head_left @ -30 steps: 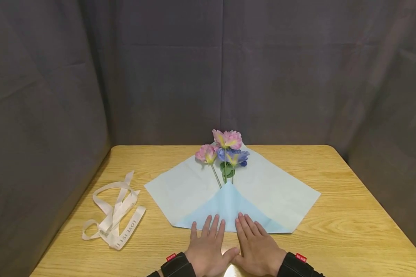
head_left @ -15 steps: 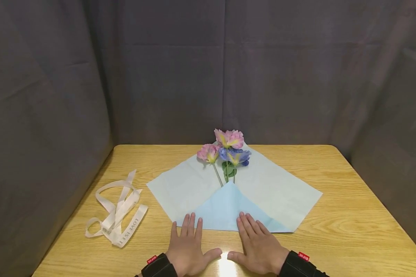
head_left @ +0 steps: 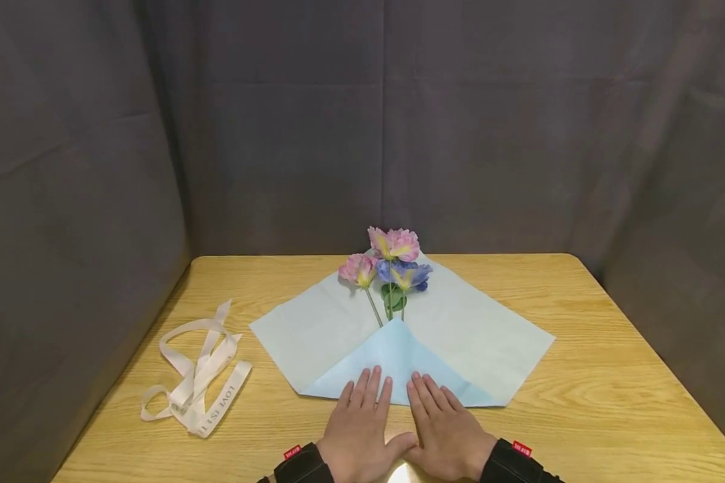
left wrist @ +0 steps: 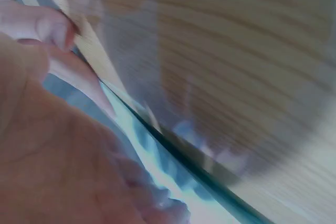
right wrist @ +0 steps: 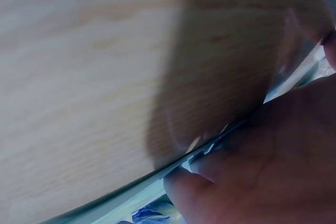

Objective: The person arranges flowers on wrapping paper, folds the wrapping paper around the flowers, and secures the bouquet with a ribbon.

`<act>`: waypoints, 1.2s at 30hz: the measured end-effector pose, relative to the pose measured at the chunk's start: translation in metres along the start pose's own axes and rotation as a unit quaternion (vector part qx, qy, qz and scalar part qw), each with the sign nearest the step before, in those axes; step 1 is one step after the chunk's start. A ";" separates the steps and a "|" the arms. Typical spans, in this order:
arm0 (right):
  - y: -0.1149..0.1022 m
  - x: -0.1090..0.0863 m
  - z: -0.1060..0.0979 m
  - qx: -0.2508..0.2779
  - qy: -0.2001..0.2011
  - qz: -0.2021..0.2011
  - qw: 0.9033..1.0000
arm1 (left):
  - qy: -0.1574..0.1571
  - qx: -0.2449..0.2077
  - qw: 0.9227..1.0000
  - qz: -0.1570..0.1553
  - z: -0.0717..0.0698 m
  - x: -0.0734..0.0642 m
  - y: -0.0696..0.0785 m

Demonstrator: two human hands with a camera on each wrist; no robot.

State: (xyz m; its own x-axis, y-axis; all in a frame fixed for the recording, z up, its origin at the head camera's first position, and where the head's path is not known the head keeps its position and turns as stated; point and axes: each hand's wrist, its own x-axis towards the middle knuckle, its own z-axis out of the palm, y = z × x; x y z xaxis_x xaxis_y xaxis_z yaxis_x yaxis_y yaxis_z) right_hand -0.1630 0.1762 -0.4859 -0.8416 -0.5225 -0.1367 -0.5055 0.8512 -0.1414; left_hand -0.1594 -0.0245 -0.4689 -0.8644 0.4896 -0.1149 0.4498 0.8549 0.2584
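A pale blue sheet of wrapping paper (head_left: 477, 329) lies on the table, its near corner folded up into a brighter blue flap (head_left: 393, 355). Pink flowers (head_left: 394, 244) and a blue flower (head_left: 406, 273) with green leaves rest on the sheet, the lower stems hidden under the flap. My left hand (head_left: 362, 429) lies flat with straight fingers, the fingertips on the folded edge left of centre. Beside it my right hand (head_left: 447, 429) presses the same edge with straight fingers. The two thumbs meet. In the left wrist view the folded edge (left wrist: 173, 156) runs under the fingers.
A loose white ribbon (head_left: 199, 376) with printed letters lies in a tangle on the left of the wooden table (head_left: 604, 402). Dark grey curtains (head_left: 290, 161) stand behind the table and along both sides.
Half a second ago my left hand was farther left along the fold, apart from the right one. It has come back beside the right hand, which stays at about the same spot.
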 end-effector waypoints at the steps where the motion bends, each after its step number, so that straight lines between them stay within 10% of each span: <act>1: 0.000 0.000 0.000 -0.003 -0.001 -0.002 1.000 | -0.014 0.000 1.000 0.003 -0.001 0.002 0.003; 11: 0.001 -0.001 0.000 -0.018 -0.013 -0.005 1.000 | -0.078 -0.021 0.996 -0.021 0.003 0.008 0.004; 36: 0.004 0.002 0.003 0.022 -0.004 0.013 1.000 | -0.037 0.008 0.996 -0.080 -0.007 -0.018 -0.029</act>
State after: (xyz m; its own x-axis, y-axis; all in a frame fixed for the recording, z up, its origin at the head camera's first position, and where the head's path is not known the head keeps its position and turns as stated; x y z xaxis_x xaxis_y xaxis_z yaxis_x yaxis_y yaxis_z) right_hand -0.1661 0.1788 -0.4899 -0.8531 -0.5002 -0.1488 -0.4740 0.8619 -0.1801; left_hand -0.1582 -0.0596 -0.4671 -0.9062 0.3586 -0.2240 0.3124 0.9249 0.2167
